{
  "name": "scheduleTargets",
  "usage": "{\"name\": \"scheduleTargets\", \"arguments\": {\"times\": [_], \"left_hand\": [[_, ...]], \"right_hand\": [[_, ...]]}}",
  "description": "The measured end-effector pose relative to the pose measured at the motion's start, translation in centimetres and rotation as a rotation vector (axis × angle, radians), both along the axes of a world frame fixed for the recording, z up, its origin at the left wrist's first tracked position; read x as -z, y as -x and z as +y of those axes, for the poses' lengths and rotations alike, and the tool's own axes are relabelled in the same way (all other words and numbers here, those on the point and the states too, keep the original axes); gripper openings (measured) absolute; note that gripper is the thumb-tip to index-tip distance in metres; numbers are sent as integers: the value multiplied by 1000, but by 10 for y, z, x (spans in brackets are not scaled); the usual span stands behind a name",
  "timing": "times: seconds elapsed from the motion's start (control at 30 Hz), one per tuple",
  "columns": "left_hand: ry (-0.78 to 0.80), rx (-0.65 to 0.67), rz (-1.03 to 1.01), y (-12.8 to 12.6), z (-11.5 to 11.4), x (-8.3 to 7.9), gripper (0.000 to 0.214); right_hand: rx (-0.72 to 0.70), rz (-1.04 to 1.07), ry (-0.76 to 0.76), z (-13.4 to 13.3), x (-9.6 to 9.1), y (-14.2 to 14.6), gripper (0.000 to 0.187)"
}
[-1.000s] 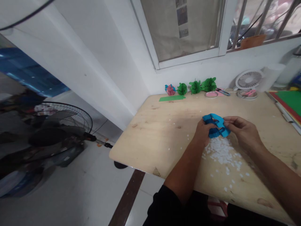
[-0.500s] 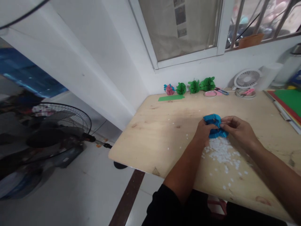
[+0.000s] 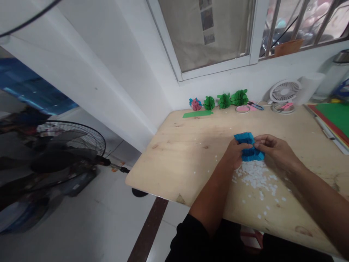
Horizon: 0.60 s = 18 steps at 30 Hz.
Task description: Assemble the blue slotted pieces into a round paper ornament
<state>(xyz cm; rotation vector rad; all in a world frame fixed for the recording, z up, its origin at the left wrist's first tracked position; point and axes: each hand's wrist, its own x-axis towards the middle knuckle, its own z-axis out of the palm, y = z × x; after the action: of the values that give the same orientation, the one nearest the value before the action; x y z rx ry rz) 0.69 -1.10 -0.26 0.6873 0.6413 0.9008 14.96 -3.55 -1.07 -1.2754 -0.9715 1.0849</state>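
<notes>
A folded blue paper piece is held just above the wooden table by both hands. My left hand grips its left side with fingers curled round it. My right hand pinches its right edge between thumb and fingertips. Directly below the hands lies a heap of small white paper scraps on the table.
Along the back wall stand green paper ornaments, a pink-blue one, a green paper strip, a tape roll, a small white fan and coloured sheets. A floor fan stands left of the table.
The open blue paper shape has been pressed together into a tighter bundle between the two hands. The hands have stayed over the scrap heap.
</notes>
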Motion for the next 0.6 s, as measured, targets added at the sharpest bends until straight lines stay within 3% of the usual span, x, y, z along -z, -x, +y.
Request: {"name": "scheduleTargets", "arguments": {"times": [0.23,0.6], "left_hand": [[-21,29,24,-1,4,7,51],[-82,126,63,1,2,6,55]], "right_hand": [[-49,65,67,0,0,-6,49],[-115,257,189,1,-2,-14,35]]}}
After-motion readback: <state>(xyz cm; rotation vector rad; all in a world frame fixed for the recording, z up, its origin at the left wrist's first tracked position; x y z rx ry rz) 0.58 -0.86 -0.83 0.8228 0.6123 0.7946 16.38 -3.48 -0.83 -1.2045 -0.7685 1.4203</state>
